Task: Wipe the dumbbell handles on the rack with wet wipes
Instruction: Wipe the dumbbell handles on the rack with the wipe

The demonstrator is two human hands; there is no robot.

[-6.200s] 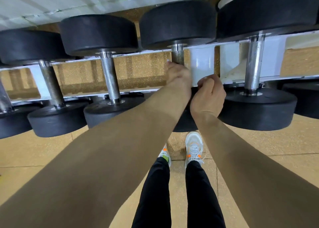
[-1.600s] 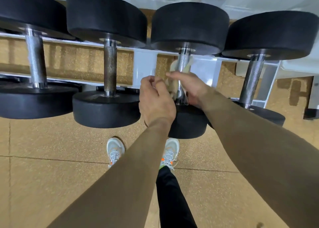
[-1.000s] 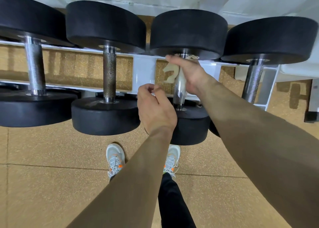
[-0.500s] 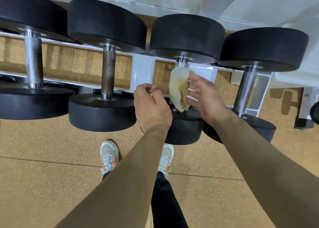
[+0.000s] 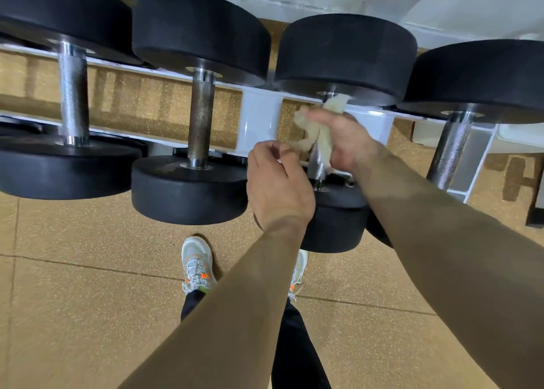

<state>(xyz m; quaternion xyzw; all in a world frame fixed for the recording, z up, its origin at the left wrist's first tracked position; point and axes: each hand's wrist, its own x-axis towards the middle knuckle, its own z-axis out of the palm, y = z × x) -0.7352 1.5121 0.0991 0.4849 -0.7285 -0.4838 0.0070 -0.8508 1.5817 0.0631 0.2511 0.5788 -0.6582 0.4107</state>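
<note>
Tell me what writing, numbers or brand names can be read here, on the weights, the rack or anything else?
None can be read. The black dumbbell heads show no numbers, the white rack no label, the wipe is plain, and the shoes show orange marks but no legible brand.
</note>
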